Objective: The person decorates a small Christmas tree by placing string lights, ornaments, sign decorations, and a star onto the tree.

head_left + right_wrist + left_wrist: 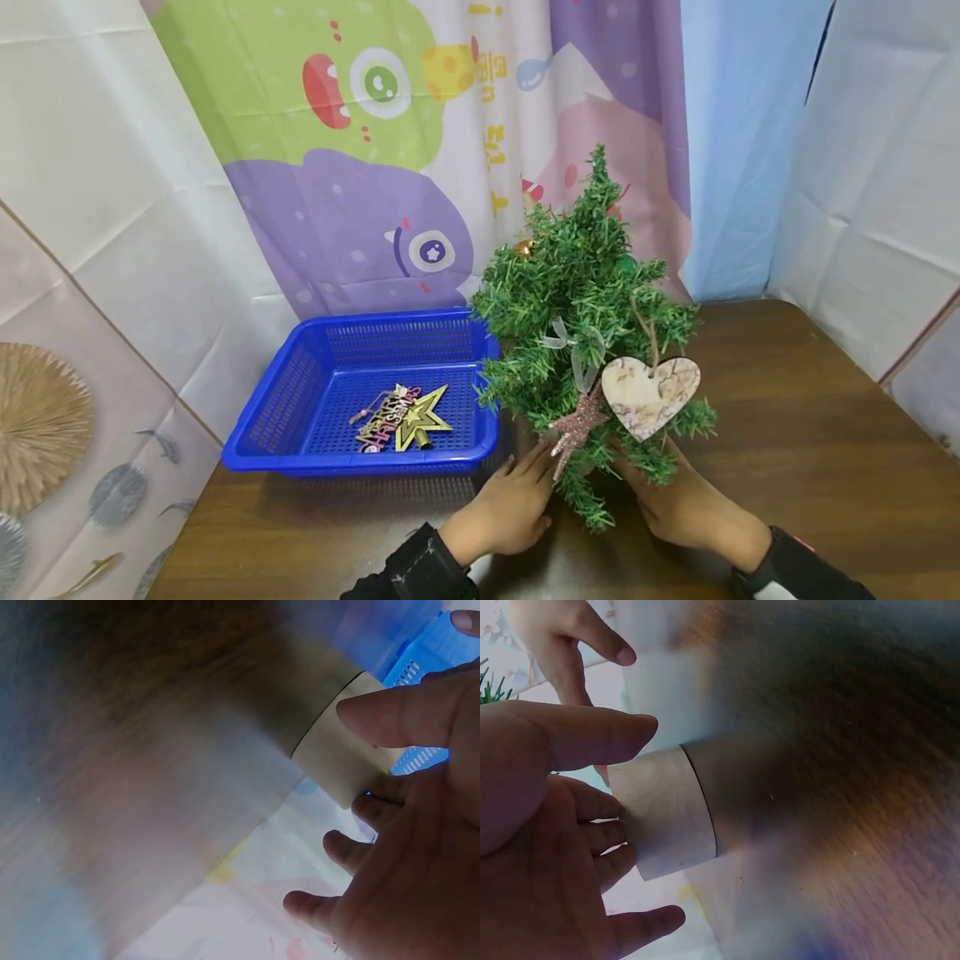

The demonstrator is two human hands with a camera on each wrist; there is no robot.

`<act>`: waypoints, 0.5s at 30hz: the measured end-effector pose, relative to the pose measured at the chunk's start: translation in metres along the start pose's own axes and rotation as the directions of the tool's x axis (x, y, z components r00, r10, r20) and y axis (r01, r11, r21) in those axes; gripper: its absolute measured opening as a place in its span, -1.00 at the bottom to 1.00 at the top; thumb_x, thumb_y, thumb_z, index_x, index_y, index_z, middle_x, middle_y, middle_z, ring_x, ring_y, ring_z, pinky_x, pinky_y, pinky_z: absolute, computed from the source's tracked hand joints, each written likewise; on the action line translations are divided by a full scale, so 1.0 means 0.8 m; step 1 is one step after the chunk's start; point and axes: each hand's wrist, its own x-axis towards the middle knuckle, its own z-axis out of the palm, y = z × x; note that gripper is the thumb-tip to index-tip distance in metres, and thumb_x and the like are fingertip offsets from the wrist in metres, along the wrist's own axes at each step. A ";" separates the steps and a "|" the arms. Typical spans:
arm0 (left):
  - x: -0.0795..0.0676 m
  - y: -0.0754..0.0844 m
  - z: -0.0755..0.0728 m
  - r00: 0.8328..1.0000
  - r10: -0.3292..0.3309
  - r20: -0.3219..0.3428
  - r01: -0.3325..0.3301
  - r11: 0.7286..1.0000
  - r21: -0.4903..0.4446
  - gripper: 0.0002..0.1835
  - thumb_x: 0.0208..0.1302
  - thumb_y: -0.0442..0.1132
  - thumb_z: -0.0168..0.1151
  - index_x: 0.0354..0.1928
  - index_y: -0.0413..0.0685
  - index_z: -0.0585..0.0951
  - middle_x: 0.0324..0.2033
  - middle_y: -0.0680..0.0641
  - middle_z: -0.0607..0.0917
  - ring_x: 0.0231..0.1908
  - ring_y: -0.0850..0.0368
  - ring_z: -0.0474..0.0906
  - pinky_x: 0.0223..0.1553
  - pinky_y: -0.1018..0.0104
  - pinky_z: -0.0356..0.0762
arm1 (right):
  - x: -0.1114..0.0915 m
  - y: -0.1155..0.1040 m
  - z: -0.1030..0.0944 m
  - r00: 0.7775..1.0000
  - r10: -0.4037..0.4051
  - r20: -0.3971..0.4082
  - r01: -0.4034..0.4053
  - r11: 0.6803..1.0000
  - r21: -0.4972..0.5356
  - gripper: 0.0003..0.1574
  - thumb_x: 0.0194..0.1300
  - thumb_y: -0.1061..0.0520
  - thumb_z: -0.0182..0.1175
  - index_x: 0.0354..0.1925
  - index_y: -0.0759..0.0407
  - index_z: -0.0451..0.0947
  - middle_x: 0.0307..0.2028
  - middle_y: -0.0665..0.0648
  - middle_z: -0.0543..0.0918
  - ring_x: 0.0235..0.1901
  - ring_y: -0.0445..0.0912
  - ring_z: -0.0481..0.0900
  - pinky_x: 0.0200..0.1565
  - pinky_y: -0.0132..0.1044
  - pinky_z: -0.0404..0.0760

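Note:
A small green Christmas tree [566, 287] stands on the table with a wooden heart ornament [651, 396] and a pink glittery ornament [577, 423] hanging at its front. Low at the tree's left side is my left hand [510, 504]; my right hand [686, 504] is opposite it on the right. Branches hide both sets of fingertips in the head view. The left wrist view has the pale round tree base [667, 817] with the left fingers against its side and the thumb extended above. From the right wrist, the thumb overlaps the base [334, 754] while the other fingers spread loosely beside it.
A blue plastic basket [360, 463] sits left of the tree. Inside it lie a gold star topper [420, 417] and a Merry Christmas sign [382, 423]. Behind the brown wooden table [795, 417] hangs a cartoon-print curtain [360, 208].

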 end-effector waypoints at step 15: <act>-0.006 -0.011 0.012 0.996 -0.055 -0.070 0.054 0.998 -0.022 -0.52 0.16 -0.08 0.28 0.14 -0.04 0.56 0.25 0.00 0.39 0.35 -0.02 0.10 0.13 0.04 0.40 | 0.009 -0.023 -0.017 0.931 0.187 0.314 -0.205 0.978 0.026 -0.74 0.08 0.21 0.30 -0.19 0.24 0.66 -0.01 0.29 0.59 -0.02 0.25 0.54 -0.30 0.17 0.57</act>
